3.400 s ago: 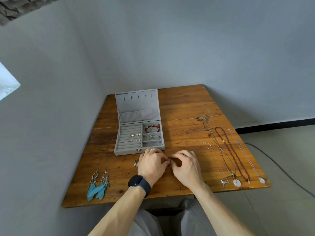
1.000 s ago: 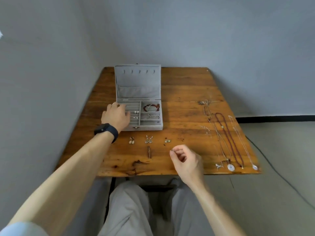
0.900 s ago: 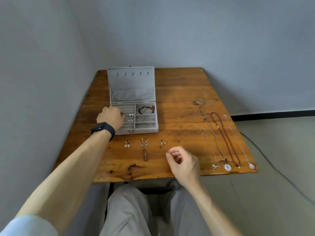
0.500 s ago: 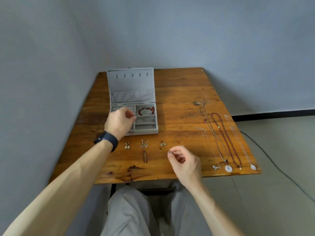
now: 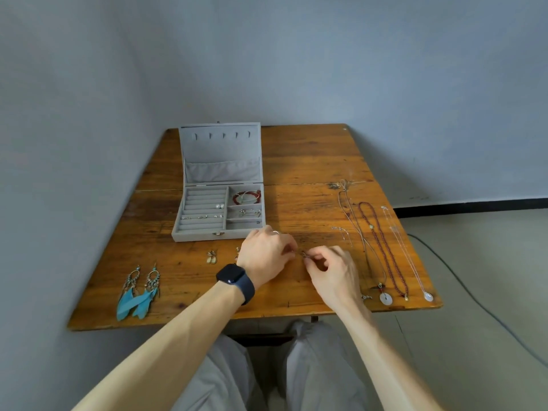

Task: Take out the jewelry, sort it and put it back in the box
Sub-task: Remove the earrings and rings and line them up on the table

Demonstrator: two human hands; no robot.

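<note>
Currently a small jewelry piece (image 5: pixel 304 255) is being pinched by the right hand (image 5: pixel 333 272) low over the table (image 5: pixel 308 161), just in front of the open jewelry box (image 5: pixel 201 235). The left hand (image 5: pixel 264 255) is curling toward it, grip not discernible. Necklaces (image 5: pixel 382 247) are lying right, feather earrings (image 5: pixel 139 298) left.

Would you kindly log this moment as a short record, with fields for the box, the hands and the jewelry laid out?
Box: grey jewelry box, lid open, on the table
Inside: red bracelet; pearl studs
Hands: right hand pinches a small piece; left hand curled beside it, grip unclear
Table, left: blue feather earrings
Table, right: necklaces laid side by side
</note>
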